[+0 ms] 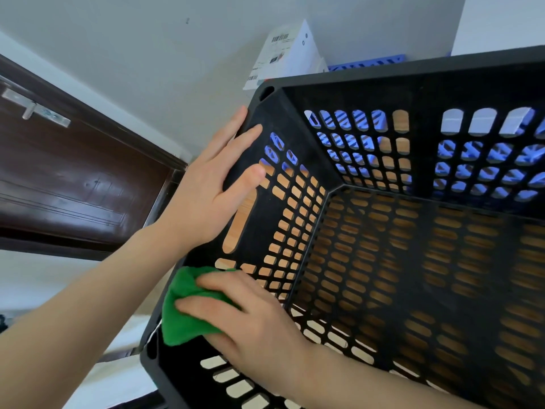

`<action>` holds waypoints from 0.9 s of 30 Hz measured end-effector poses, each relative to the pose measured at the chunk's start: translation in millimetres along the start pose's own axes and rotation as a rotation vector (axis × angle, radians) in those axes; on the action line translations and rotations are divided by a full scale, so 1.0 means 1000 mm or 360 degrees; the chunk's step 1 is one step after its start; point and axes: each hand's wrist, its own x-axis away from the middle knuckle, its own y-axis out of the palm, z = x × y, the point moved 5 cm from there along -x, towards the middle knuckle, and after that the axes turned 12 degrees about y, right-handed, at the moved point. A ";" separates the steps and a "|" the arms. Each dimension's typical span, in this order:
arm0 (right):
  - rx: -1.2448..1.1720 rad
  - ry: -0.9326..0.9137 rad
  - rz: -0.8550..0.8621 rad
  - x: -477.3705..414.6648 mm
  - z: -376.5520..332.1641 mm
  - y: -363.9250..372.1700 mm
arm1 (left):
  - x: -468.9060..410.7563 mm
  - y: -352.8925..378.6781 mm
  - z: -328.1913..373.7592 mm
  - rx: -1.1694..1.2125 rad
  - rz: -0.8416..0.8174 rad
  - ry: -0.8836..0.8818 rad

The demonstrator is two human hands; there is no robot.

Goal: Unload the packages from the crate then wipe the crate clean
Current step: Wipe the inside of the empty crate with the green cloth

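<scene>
A large black perforated plastic crate (421, 84) fills the right of the head view, and nothing lies inside it. My left hand (212, 184) grips its left rim, fingers over the top edge and thumb on the inner wall. My right hand (250, 317) presses a bunched green cloth (182, 314) against the inner near-left corner of the crate. White packages (286, 54) with printed labels stand behind the crate's far-left corner.
The crate rests on a wooden surface seen through its holes. A blue slotted crate (368, 63) stands behind it against the white wall. A dark brown door (67, 172) with a metal handle is at the left. A white box (498, 25) is at the far right.
</scene>
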 end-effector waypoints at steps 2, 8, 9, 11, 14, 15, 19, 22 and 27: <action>0.0167 -0.0180 0.0024 0.004 0.005 0.004 | 0.000 -0.001 0.000 -0.0008 0.0001 0.0008; 0.0586 -0.0206 -0.0155 0.039 0.068 0.004 | -0.001 -0.001 -0.001 0.0003 -0.0006 0.0016; 0.0623 -0.0132 -0.0210 0.046 0.081 0.004 | -0.001 -0.001 -0.001 0.0003 -0.0004 0.0014; 0.0692 0.0097 -0.0331 0.060 0.110 -0.001 | -0.001 -0.001 -0.001 0.0011 -0.0002 0.0010; 0.0716 0.0455 -0.0439 0.071 0.140 -0.010 | 0.000 0.000 -0.001 0.0031 -0.0001 0.0000; 0.0675 0.0502 -0.0418 0.070 0.142 -0.011 | 0.000 0.000 -0.001 0.0034 0.0000 -0.0001; 0.0283 0.0631 -0.0133 0.055 0.111 -0.015 | 0.000 0.000 -0.002 0.0030 0.0002 0.0005; -0.0090 0.0580 0.0056 0.025 0.060 -0.017 | 0.000 0.000 -0.003 0.0050 0.0020 0.0012; 0.0107 0.0165 0.0198 -0.011 0.024 -0.006 | 0.001 0.000 -0.002 0.0054 0.0027 0.0028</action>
